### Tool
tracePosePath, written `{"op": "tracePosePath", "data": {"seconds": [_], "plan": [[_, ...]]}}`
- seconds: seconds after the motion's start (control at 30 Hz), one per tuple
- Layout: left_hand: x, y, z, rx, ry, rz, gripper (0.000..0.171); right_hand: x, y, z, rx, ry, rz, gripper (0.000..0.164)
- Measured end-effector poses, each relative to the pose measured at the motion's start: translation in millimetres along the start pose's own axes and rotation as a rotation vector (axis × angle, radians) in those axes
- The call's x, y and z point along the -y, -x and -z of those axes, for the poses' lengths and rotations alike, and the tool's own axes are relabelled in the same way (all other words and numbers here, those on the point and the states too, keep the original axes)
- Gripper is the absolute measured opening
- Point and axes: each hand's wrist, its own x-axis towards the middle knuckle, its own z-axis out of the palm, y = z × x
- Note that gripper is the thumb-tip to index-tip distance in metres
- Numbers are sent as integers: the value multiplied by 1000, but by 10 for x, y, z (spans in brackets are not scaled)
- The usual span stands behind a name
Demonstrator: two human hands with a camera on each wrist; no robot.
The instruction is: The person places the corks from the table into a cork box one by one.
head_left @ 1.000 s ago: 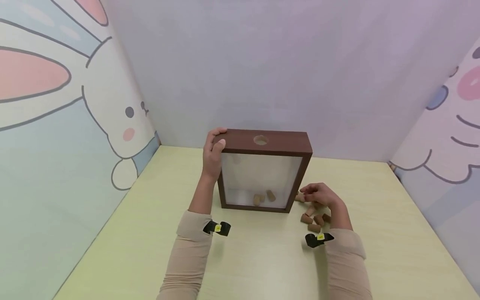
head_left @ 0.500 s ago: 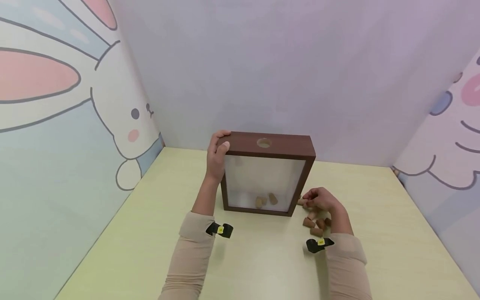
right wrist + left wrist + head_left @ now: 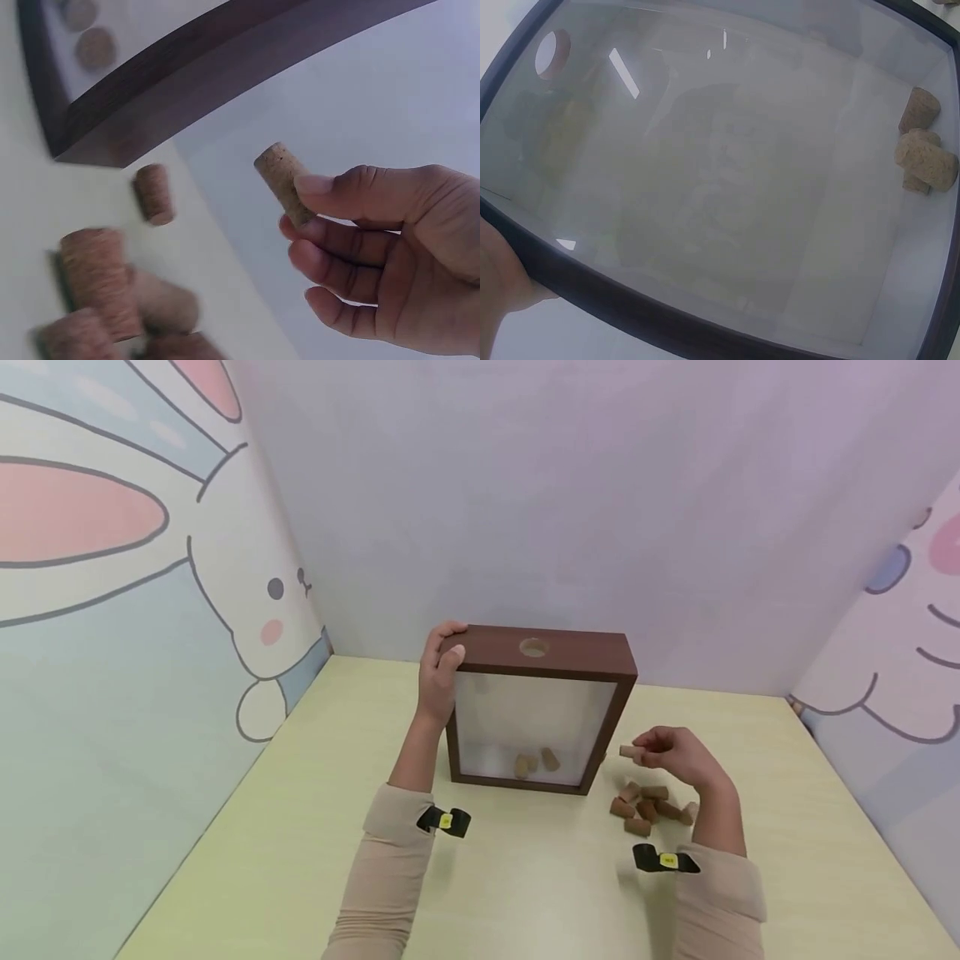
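Observation:
A dark brown wooden shadow box (image 3: 581, 653) with a clear front stands upright on the table, a round hole (image 3: 534, 647) in its top. My left hand (image 3: 438, 681) grips its upper left corner, thumb at the front edge. Several wine corks (image 3: 926, 159) lie inside at the bottom, as the left wrist view shows. To the right of the box, my right hand (image 3: 684, 758) pinches one cork (image 3: 277, 174) between thumb and fingers, raised off the table. More loose corks (image 3: 655, 792) lie in a pile below that hand.
One cork (image 3: 154, 195) lies close beside the box's right side. The pale yellow table (image 3: 510, 877) meets a plain wall (image 3: 525, 510) behind the box. Walls with cartoon drawings stand left and right.
My right hand has gone down to the corks, picked one up and lifted it, moving slightly right. The left hand keeps its grip on the box. The head view has shifted slightly.

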Motion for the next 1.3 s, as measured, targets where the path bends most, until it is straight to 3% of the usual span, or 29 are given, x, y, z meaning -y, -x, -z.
{"op": "tracePosePath", "data": {"seconds": [0.27,0.5,0.67,0.8,1.13,1.3], "plan": [[-15,1,-8,-4,-9,25,46,332,211,202,-141,77,111,30],[-2,11,0,0,-15,21,45,641,359,335,-298,62,177,27],[198,-20,43,-2,2,27,44,858,370,442,-408,33,255,25],[320,-36,61,-9,13,24,45,1017,336,503,-429,15,325,24],[327,-36,56,-31,-5,16,48,1421,216,515,-485,-52,418,21],[336,-36,64,-18,14,6,48,1592,135,468,-489,-98,551,26]]}}
